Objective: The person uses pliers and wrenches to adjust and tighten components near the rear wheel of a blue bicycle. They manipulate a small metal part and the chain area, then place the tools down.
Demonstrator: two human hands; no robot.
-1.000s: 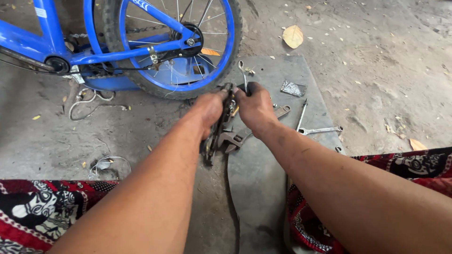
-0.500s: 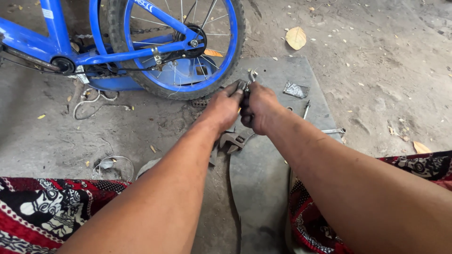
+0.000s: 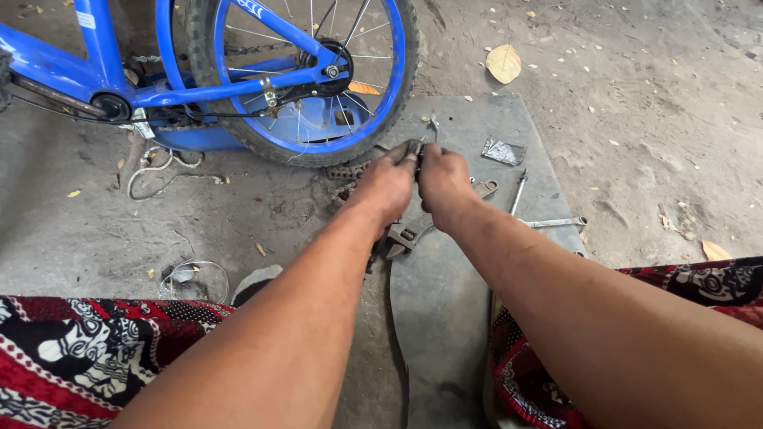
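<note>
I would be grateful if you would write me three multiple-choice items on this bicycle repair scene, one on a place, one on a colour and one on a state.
1. Where does the adjustable wrench lie?
A. On the grey mat, just below the hands
B. Hung on the wheel
C. On the patterned cloth

2. What colour is the bicycle frame?
A. Red
B. Blue
C. Green

3. How do the hands stand?
A. Far apart, both flat on the ground
B. Close together, gripping a small dark metal part
C. Both on the tyre

Answers:
1. A, the wrench rests at the edge of the mat, under the left forearm.
2. B, the frame and the wheel rim are blue.
3. B, the left hand and right hand meet on a small metal part.
</note>
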